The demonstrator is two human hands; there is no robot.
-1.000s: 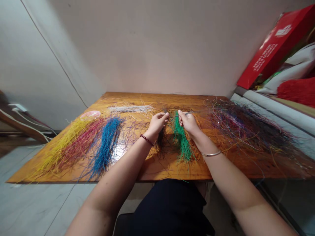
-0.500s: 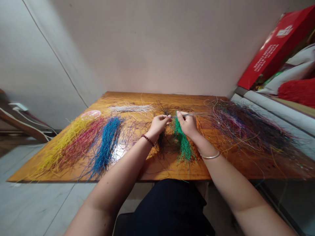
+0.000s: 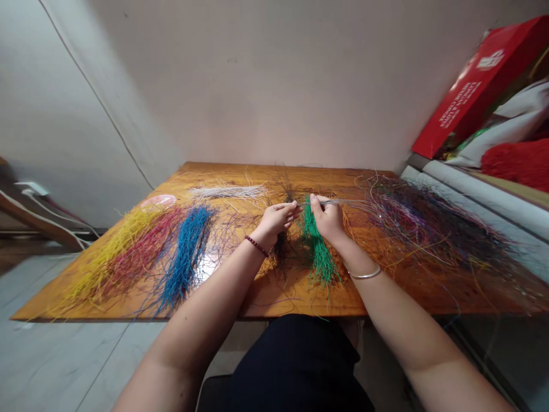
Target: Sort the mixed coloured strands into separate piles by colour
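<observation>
A few thin grey wires [image 3: 346, 202] stretch sideways between my hands and trail off to the right. My left hand [image 3: 277, 221] pinches their left end between thumb and forefinger. With thumb and fingers closed, my right hand [image 3: 328, 219] grips the same strands a short way along. Below my right hand lies a bundle of green wires [image 3: 321, 254]. Under my left hand is a dark bundle of wires [image 3: 281, 249], partly hidden by it. Orange strands [image 3: 346, 220] show just right of my right hand.
Blue wires [image 3: 186, 252], red wires [image 3: 143, 252] and yellow wires [image 3: 109, 249] lie on the wooden table [image 3: 270, 300] at left. White wires [image 3: 229, 191] lie at the back. A tangled multicoloured heap [image 3: 429, 223] covers the right. Beyond stands a red box [image 3: 472, 86].
Both hands keep almost the same place and hold on the grey wires. The fingers of my left hand look slightly more spread below the pinch. The view has shifted slightly.
</observation>
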